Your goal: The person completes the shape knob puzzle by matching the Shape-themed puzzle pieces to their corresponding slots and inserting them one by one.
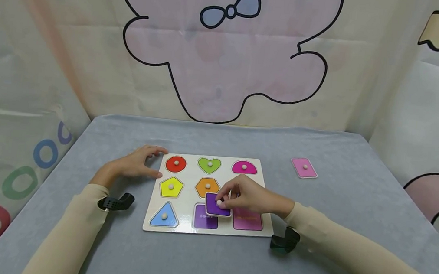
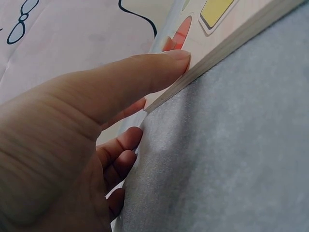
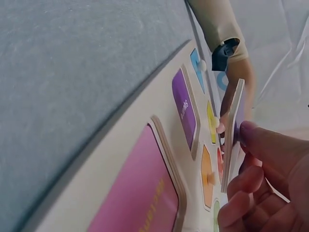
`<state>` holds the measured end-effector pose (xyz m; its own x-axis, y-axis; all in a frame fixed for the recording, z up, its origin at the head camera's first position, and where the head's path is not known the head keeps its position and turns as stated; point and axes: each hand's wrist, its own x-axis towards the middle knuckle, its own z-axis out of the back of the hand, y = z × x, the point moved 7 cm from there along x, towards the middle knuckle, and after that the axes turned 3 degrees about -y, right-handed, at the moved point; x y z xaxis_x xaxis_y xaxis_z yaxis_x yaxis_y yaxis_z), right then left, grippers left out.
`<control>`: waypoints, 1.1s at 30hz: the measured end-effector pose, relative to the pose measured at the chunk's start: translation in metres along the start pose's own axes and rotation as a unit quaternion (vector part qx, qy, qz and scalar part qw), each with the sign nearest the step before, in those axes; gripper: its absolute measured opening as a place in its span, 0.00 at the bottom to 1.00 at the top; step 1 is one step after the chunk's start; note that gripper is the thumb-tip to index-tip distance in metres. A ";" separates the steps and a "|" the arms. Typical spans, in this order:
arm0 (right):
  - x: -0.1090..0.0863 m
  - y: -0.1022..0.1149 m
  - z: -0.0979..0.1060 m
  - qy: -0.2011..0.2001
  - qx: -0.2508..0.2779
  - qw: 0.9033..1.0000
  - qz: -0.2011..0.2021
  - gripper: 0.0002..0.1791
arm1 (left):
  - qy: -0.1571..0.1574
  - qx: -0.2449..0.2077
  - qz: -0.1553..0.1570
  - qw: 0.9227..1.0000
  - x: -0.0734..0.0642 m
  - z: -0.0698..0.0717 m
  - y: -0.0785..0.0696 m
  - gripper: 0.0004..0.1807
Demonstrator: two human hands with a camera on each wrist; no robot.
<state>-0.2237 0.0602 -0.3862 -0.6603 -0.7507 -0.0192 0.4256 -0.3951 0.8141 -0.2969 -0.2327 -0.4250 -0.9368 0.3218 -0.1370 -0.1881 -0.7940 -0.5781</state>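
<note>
My left hand (image 1: 138, 161) rests at the left side of a white shape puzzle board (image 1: 187, 197). Its thumb (image 2: 166, 67) lies straight against the board's edge, and another fingertip touches the far left corner. Between thumb and fingers, my right hand (image 1: 247, 194) pinches the small white knob of a purple square puzzle piece (image 1: 213, 207). This piece is raised and tilted over the board, partly overlapping the purple square recess (image 1: 205, 223) in the head view. The right wrist view shows the piece edge-on (image 3: 232, 140), above the board. Beside that recess lies the pink rectangle recess (image 3: 140, 188).
A pink rectangle piece (image 1: 304, 168) with a knob lies on the grey cloth beyond the board's right side. Several knobbed pieces sit in their recesses, among them a blue triangle (image 1: 165, 210), yellow pentagon (image 1: 171, 192) and orange hexagon (image 1: 202, 192).
</note>
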 end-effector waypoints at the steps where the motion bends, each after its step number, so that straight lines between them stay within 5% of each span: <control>1: 0.001 0.000 -0.001 0.001 0.002 1.000 0.002 0.05 | 0.000 0.000 -0.001 1.000 0.000 0.000 -0.001 0.42; 33: 0.013 0.000 -0.028 0.018 0.023 0.999 -0.021 0.04 | -0.004 -0.001 -0.008 1.000 -0.001 0.002 -0.003 0.42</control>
<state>-0.2152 0.0352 -0.4030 -0.6539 -0.7529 -0.0753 0.3683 -0.4036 0.8375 -0.2956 -0.2313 -0.4217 -0.9364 0.3293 -0.1212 -0.2018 -0.7880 -0.5817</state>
